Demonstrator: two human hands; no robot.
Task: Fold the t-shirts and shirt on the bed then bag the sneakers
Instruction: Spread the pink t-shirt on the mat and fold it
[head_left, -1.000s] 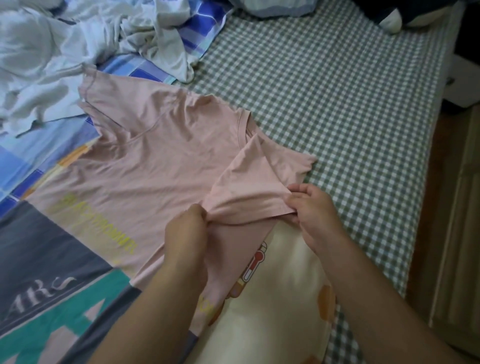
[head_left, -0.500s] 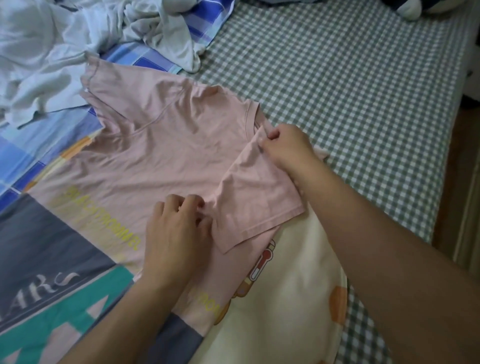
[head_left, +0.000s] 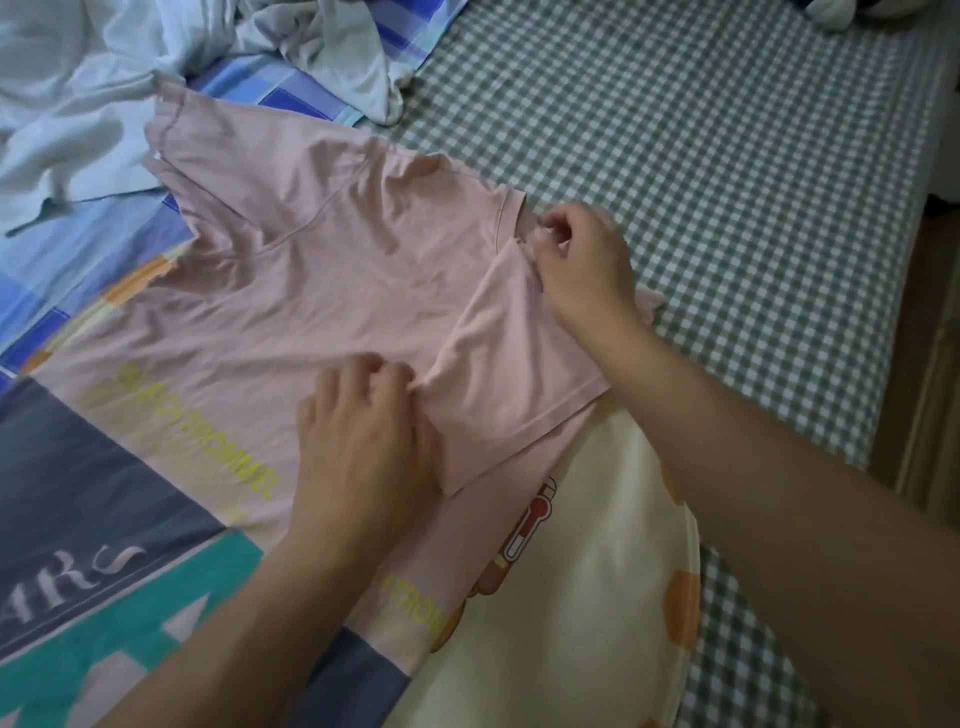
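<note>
The pink t-shirt (head_left: 322, 291) lies spread flat on the bed, yellow lettering along its lower part, its right sleeve folded inward over the body. A heap of white garments (head_left: 78, 93) lies crumpled just beyond it, touching its far sleeve.

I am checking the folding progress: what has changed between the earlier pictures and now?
The right hand moved from the sleeve hem up to the collar end, where it now pinches the fabric. The sleeve went from lifted to lying flat across the pink t-shirt. The left hand gave up its grip on the hem and rests at the fold. The white clothes stayed heaped.
</note>
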